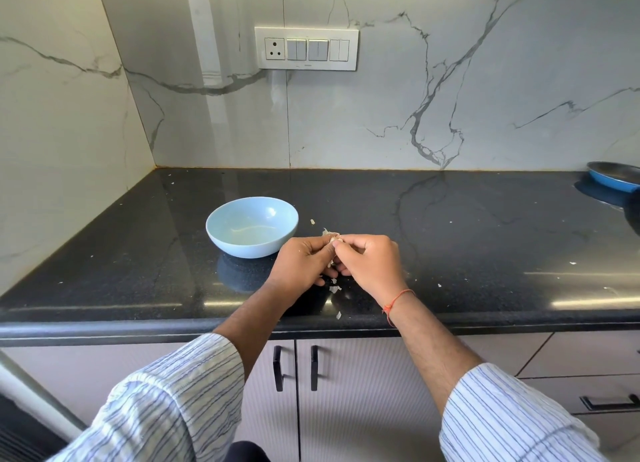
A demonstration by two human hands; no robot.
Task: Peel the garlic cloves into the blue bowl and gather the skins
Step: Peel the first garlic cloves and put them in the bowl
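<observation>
A light blue bowl (252,226) stands on the black counter (138,254), and I see no cloves inside it. Just right of the bowl, my left hand (303,262) and my right hand (369,262) meet above the counter. Both pinch a small garlic clove (336,240) between their fingertips; most of the clove is hidden by the fingers. Loose bits of pale skin (334,288) lie on the counter under the hands, with another flake (338,315) near the front edge and one (312,221) beside the bowl.
A blue pan (614,181) sits at the far right of the counter. A switch panel (306,48) is on the marble wall behind. Cabinet doors with black handles (278,368) are below the counter edge. Tiny skin specks are scattered over the counter.
</observation>
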